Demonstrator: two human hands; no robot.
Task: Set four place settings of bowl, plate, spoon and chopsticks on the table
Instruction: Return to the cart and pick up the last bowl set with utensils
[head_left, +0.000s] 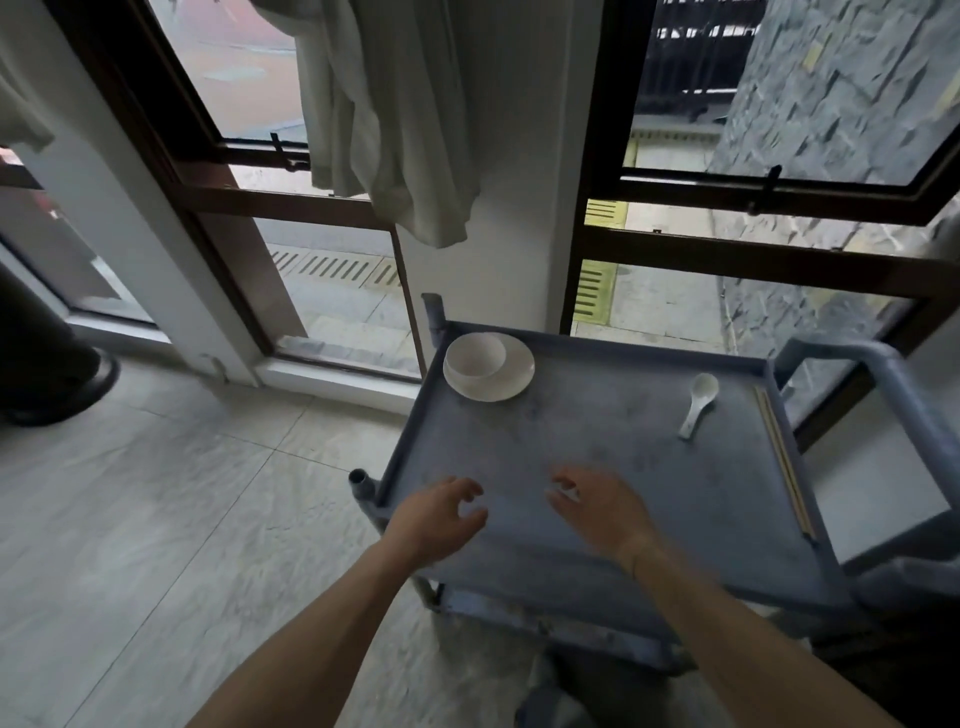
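A white bowl (475, 356) sits on a white plate (514, 376) at the far left corner of a grey-blue cart's top tray (597, 457). A white ceramic spoon (697, 402) lies on the tray's right side. A pair of wooden chopsticks (782, 457) rests along the tray's right rim. My left hand (441, 512) hovers over the near left edge of the tray, fingers curled and apart, empty. Over the near middle of the tray my right hand (597, 506) is spread, holding nothing. Both hands are well short of the dishes.
The cart has a curved handle (883, 374) on the right and stands against tall windows with dark frames (753, 249). A pale curtain (395, 119) hangs above. Another person's dark shoe (57, 384) is on the tiled floor at the far left.
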